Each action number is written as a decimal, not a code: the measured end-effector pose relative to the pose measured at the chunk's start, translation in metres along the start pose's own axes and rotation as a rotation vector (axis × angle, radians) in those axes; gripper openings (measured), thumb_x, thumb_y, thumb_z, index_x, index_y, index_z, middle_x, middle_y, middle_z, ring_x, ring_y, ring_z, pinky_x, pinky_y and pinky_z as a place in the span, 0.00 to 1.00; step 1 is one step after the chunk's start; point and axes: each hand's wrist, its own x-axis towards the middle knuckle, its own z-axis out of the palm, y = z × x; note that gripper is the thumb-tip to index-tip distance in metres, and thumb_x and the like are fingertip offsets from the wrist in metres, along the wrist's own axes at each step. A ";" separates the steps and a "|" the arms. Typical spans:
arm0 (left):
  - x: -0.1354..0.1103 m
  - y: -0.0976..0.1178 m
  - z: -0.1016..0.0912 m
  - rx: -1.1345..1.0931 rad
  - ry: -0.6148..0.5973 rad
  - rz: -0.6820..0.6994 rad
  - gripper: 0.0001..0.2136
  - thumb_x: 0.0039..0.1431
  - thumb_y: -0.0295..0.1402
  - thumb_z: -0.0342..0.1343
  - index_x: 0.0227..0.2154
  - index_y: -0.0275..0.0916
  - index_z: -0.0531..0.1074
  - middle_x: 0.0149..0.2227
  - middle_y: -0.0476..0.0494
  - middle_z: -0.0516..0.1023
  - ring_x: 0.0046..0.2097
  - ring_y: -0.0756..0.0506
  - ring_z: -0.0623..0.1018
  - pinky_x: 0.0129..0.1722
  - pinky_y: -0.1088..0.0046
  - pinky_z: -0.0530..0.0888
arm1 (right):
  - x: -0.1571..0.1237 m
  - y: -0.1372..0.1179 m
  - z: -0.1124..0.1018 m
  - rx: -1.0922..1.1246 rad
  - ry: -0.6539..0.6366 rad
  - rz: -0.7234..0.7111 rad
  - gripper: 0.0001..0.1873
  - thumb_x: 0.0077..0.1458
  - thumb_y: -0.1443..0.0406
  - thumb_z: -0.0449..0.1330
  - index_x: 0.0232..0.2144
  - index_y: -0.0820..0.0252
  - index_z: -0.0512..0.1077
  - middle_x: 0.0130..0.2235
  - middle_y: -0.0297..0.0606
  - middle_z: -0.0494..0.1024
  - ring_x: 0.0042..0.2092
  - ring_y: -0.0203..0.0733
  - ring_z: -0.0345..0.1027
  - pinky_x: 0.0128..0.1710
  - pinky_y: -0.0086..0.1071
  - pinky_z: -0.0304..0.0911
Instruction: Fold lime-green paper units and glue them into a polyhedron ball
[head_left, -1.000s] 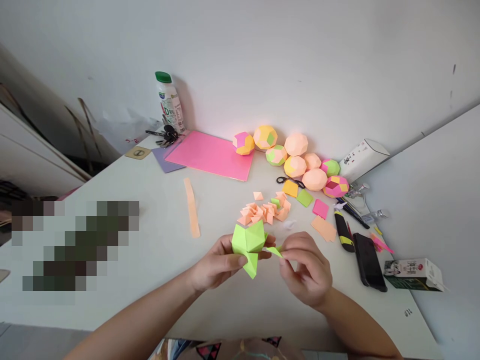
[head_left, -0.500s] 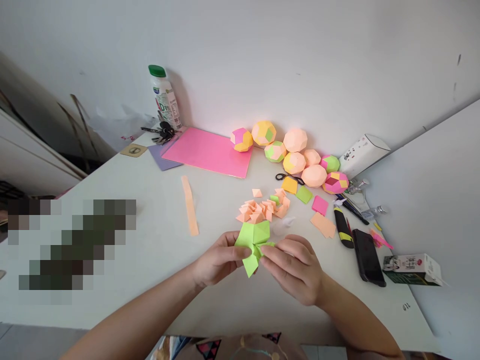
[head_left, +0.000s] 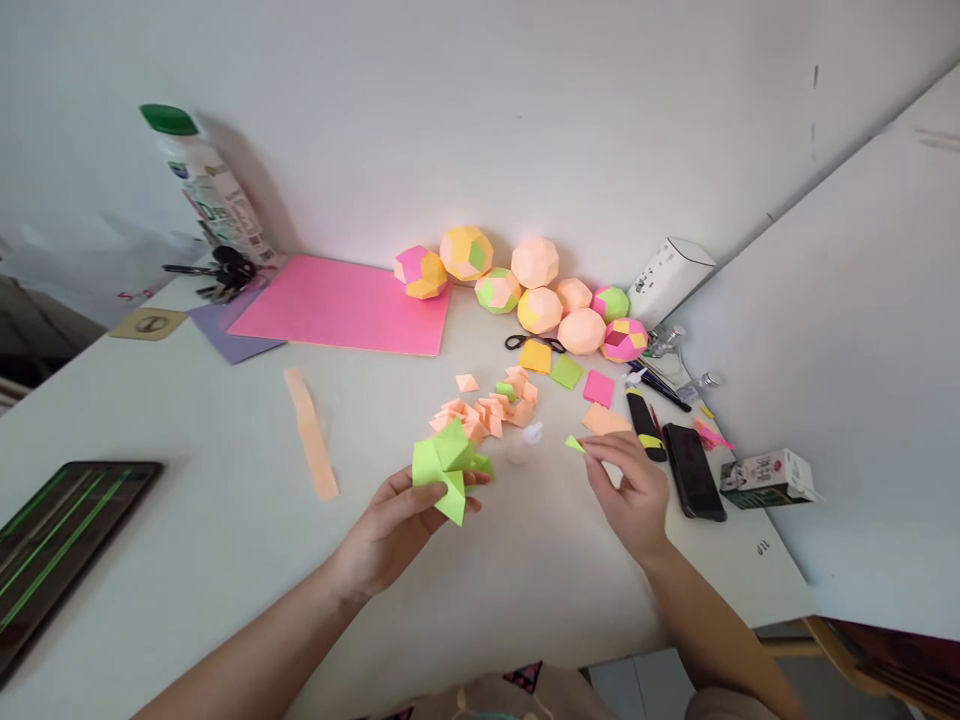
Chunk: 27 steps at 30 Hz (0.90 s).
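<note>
White table (head_left: 225,430), left hand (head_left: 388,535) holding green origami (head_left: 430,463), right hand (head_left: 631,492) pinching slip (head_left: 574,444)

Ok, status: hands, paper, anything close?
Left hand gripping folded green paper model. Right hand pinching small green paper piece, apart from model. Peach paper pieces just beyond.

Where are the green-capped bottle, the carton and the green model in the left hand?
Green-capped bottle (head_left: 216,192): head view, on its body.
Carton (head_left: 768,480): head view, on its printed side.
Green model (head_left: 431,464): head view, on a folded face.
</note>
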 end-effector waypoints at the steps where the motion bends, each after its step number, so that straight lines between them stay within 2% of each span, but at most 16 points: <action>1: 0.002 -0.002 -0.001 -0.002 0.008 0.012 0.11 0.54 0.30 0.56 0.40 0.36 0.76 0.43 0.37 0.77 0.44 0.39 0.75 0.45 0.62 0.70 | 0.001 0.007 0.003 0.017 0.000 0.079 0.11 0.52 0.74 0.57 0.34 0.54 0.74 0.34 0.39 0.79 0.36 0.44 0.70 0.37 0.43 0.68; 4: 0.010 -0.006 0.001 -0.021 0.048 0.031 0.12 0.56 0.32 0.54 0.43 0.38 0.74 0.49 0.38 0.75 0.52 0.36 0.71 0.51 0.55 0.67 | 0.007 0.019 0.015 0.055 -0.023 0.123 0.09 0.53 0.72 0.57 0.32 0.55 0.75 0.35 0.39 0.79 0.37 0.43 0.70 0.37 0.42 0.68; 8: 0.023 -0.004 0.018 0.003 0.044 0.030 0.14 0.57 0.32 0.53 0.47 0.41 0.72 0.54 0.40 0.71 0.58 0.35 0.64 0.54 0.51 0.66 | 0.019 0.024 0.025 0.055 -0.062 0.004 0.10 0.54 0.71 0.56 0.32 0.54 0.76 0.35 0.39 0.80 0.37 0.44 0.69 0.38 0.44 0.67; 13: 0.049 -0.005 0.034 -0.021 0.076 0.054 0.13 0.57 0.31 0.53 0.45 0.42 0.72 0.50 0.44 0.73 0.59 0.38 0.64 0.54 0.54 0.68 | 0.022 0.029 0.031 0.078 -0.116 -0.011 0.10 0.54 0.71 0.55 0.32 0.54 0.76 0.34 0.38 0.80 0.39 0.44 0.67 0.38 0.42 0.68; 17: 0.064 -0.012 0.037 -0.092 0.027 0.015 0.12 0.57 0.31 0.51 0.44 0.40 0.71 0.47 0.42 0.75 0.58 0.39 0.65 0.54 0.52 0.67 | 0.017 0.033 0.032 0.139 -0.127 0.051 0.09 0.54 0.71 0.55 0.32 0.55 0.75 0.34 0.38 0.80 0.39 0.42 0.67 0.39 0.40 0.68; 22: 0.068 -0.017 0.037 -0.106 0.025 -0.008 0.14 0.55 0.32 0.52 0.45 0.39 0.71 0.46 0.41 0.76 0.55 0.37 0.70 0.54 0.50 0.67 | 0.013 0.032 0.034 0.193 -0.187 0.115 0.09 0.54 0.71 0.55 0.31 0.55 0.74 0.32 0.36 0.79 0.38 0.41 0.68 0.39 0.38 0.68; 27: 0.069 -0.017 0.036 -0.137 0.019 -0.017 0.14 0.54 0.31 0.53 0.45 0.38 0.70 0.45 0.41 0.76 0.55 0.37 0.69 0.55 0.49 0.66 | 0.016 0.022 0.028 0.212 -0.183 0.138 0.09 0.52 0.72 0.56 0.28 0.56 0.74 0.29 0.35 0.78 0.35 0.40 0.68 0.37 0.37 0.68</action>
